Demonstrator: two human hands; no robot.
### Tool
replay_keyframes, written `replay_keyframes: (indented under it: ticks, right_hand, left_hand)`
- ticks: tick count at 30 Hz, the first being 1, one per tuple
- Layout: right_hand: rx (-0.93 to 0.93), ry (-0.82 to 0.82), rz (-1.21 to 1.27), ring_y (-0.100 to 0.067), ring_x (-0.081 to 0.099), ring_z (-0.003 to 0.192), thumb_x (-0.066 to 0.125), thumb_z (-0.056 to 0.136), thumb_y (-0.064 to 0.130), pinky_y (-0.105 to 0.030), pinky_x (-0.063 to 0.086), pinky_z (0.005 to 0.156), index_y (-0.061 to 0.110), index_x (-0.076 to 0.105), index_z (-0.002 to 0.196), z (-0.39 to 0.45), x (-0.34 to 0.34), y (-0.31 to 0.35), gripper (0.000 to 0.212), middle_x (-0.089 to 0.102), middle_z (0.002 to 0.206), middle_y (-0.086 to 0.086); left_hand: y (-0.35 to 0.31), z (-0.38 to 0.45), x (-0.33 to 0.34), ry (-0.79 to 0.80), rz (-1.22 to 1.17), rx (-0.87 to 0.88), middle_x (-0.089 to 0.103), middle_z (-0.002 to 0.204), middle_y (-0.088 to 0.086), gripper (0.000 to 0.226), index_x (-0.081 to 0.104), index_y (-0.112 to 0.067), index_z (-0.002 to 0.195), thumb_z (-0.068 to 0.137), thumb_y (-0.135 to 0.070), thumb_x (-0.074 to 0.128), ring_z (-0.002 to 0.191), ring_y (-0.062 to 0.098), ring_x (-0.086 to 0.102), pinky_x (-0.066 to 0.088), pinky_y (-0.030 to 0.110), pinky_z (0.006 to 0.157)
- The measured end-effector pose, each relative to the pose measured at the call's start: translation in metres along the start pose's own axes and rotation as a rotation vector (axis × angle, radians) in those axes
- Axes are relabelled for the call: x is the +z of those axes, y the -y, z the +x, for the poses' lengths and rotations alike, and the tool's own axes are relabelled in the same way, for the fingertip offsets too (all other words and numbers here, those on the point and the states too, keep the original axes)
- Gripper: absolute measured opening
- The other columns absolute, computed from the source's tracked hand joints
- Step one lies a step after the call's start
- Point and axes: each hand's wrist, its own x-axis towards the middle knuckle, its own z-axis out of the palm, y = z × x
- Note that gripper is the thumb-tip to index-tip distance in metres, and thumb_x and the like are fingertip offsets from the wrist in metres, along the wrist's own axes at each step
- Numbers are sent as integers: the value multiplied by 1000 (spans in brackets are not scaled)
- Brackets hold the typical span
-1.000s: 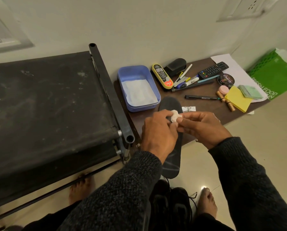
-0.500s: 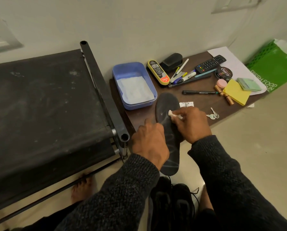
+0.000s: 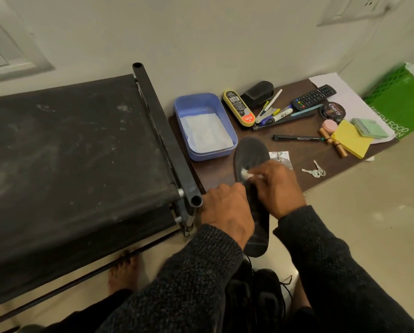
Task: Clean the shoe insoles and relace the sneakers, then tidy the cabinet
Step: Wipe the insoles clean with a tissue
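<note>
**Wiping the insole at the table edge**

The left hand (image 3: pixel 225 210) is gripping the dark insole (image 3: pixel 251 155), which is overhanging the brown table (image 3: pixel 304 152). The right hand (image 3: pixel 277 186) is pinching a white wad (image 3: pixel 245 173) against it. Beyond, a blue tub (image 3: pixel 204 127) is sitting.

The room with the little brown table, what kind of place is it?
Probably a room in a home: a TV remote, keys and shoe polish lie on the low table, and black sneakers sit on the tiled floor.
</note>
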Motion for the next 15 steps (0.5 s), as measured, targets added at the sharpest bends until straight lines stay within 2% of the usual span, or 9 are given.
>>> replay_keyframes:
  ticks: [3, 4, 8, 12, 15]
  right_hand:
    - [154, -90, 11, -18, 61, 93, 67, 94, 17, -27, 47, 83, 10, 76, 108, 12, -15, -15, 18, 69, 107, -9]
    - [147, -72, 22, -16, 61, 94, 68, 93, 16, -27, 48, 85, 11, 76, 108, 11, -15, -13, 17, 70, 108, -9]
    - [-82, 95, 14, -12, 58, 92, 69, 92, 12, -20, 44, 85, 15, 77, 104, -6, -1, 4, 15, 65, 104, -2]
    - [74, -78, 37, -23, 64, 96, 71, 90, 9, -24, 45, 85, 11, 78, 104, 11, -13, -10, 15, 70, 104, -10]
    - [-28, 50, 6, -19, 63, 97, 70, 90, 10, -21, 44, 87, 13, 78, 104, 1, -8, 4, 16, 68, 105, -7]
  left_hand:
    - [0, 0, 0, 6, 9, 7, 56, 129, 8, 47, 46, -25, 140, 95, -21, 57, 116, 29, 56, 43, 37, 82]
    - [-1, 0, 0, 8, 11, 8, 56, 128, 8, 45, 46, -24, 139, 96, -21, 56, 116, 29, 56, 43, 37, 82]
    - [-1, 0, 0, -3, 20, 3, 57, 126, 9, 33, 49, -20, 130, 97, -21, 54, 114, 29, 56, 35, 36, 75]
    - [0, 0, -1, 4, 34, 11, 54, 130, 9, 42, 45, -23, 139, 98, -22, 53, 117, 29, 55, 35, 36, 77]
    - [-3, -3, 0, 25, 31, 7, 55, 128, 9, 37, 47, -20, 133, 97, -21, 53, 116, 29, 55, 36, 36, 78]
